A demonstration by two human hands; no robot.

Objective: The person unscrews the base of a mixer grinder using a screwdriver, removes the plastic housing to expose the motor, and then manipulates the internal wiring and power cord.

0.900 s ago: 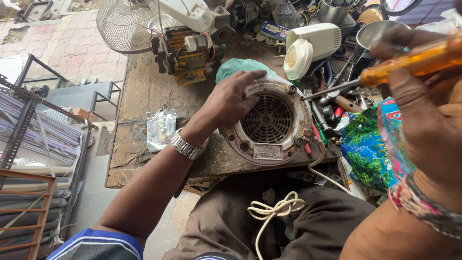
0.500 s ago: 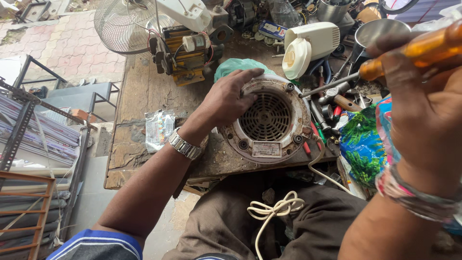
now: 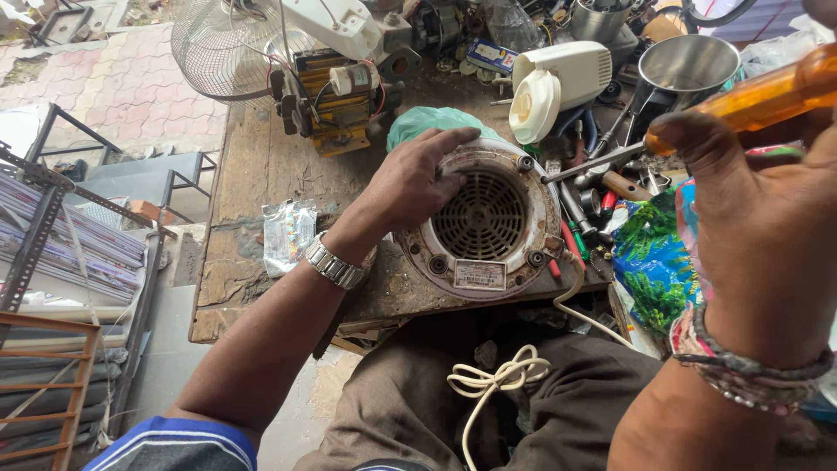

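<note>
1. The motor base [image 3: 484, 222] lies at the tabletop [image 3: 261, 174] edge, its left rim hidden under the left hand [image 3: 410, 183], grip pressed on it.
2. The right hand [image 3: 767, 235] is clenched around a screwdriver [image 3: 750, 100]; the handle's end is cut off by the frame.
3. The cord [image 3: 497, 377] runs down out of view.

Left arm is reaching forward from lower left, forearm bare, blue sleeve edge at the shoulder, metal watch sitting on the wrist. Left hand [image 3: 410, 183] is lying palm down, fingers spreading and curling over a rim, thumb pointing right along the top edge; nothing is being pinched, just pressing flat. Right arm is coming up from lower right, close to the camera, beaded bands circling the wrist. Right hand [image 3: 767, 235] is raised, back facing the camera, fingers wrapping around an orange handle [image 3: 767, 96], thumb sticking up along it.
</note>
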